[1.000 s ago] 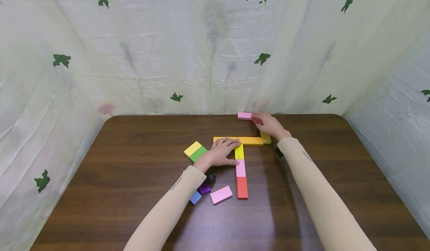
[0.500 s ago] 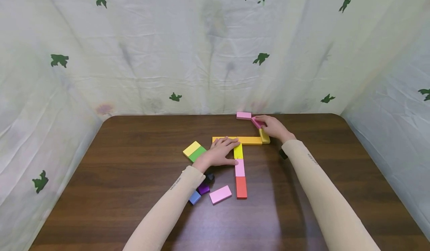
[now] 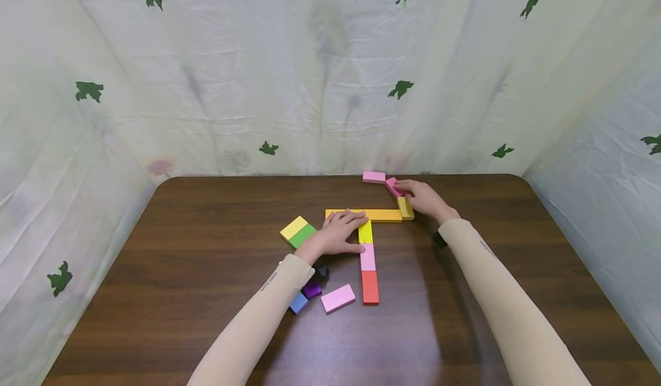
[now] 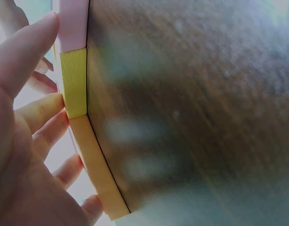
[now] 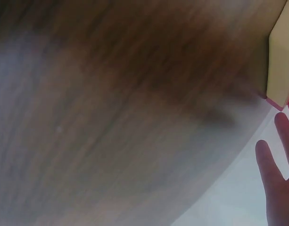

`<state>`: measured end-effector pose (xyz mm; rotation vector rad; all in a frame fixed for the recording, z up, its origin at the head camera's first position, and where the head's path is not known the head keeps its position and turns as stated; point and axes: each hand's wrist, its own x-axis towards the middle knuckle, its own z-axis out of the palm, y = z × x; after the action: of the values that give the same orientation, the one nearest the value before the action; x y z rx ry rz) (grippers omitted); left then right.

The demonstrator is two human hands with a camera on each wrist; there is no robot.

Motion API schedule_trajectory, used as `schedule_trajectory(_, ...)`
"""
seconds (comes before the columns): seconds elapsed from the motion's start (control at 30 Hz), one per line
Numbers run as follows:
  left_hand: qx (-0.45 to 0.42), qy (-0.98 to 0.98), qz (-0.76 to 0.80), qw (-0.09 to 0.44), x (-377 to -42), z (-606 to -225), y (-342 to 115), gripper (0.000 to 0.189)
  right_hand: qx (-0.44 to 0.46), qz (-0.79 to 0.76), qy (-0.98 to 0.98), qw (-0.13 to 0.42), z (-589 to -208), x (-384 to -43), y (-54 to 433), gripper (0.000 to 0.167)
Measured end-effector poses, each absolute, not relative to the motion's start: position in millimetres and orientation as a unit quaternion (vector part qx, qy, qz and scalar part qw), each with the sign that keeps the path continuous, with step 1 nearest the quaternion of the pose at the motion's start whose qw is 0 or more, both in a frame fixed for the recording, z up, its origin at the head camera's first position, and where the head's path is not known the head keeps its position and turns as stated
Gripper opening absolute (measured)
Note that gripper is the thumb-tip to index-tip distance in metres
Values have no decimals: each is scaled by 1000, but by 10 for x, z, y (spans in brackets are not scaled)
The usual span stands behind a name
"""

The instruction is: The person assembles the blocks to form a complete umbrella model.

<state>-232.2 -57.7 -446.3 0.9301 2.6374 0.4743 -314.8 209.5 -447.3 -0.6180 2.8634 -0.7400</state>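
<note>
My left hand point(image 3: 338, 237) spreads over the left orange block, its fingertips at the blocks in the left wrist view and its thumb at a light pink block point(image 3: 367, 257). A yellow block point(image 3: 365, 232) joins that one to the orange row point(image 3: 384, 215); a red block point(image 3: 369, 288) continues the line nearer me. With extended fingers my right hand point(image 3: 426, 199) touches a deep pink block point(image 3: 393, 186), which lies slanted between a light pink block at the back point(image 3: 374, 176) and a mustard-yellow block point(image 3: 405, 208). The right wrist view shows its fingers fairly straight beside the mustard-yellow block.
Left of the line, a pale yellow block point(image 3: 293, 227) lies against a green block point(image 3: 302, 236). Purple point(image 3: 312, 289) and blue point(image 3: 298, 302) blocks show beside my left sleeve, near a loose pink block point(image 3: 338, 299). A cloth backdrop point(image 3: 310, 116) hangs at the table's far edge.
The deep pink block has settled slanted against the mustard-yellow block's far end. My right hand has shifted slightly right and its grip has loosened; my left hand stays in place.
</note>
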Motion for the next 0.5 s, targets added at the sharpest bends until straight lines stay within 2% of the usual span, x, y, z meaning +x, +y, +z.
schedule_trajectory(0.5, 331, 912, 184, 155, -2332, -4478, -595, 74, -202, -238, 948, 60, -4438, -3179, 2027, 51)
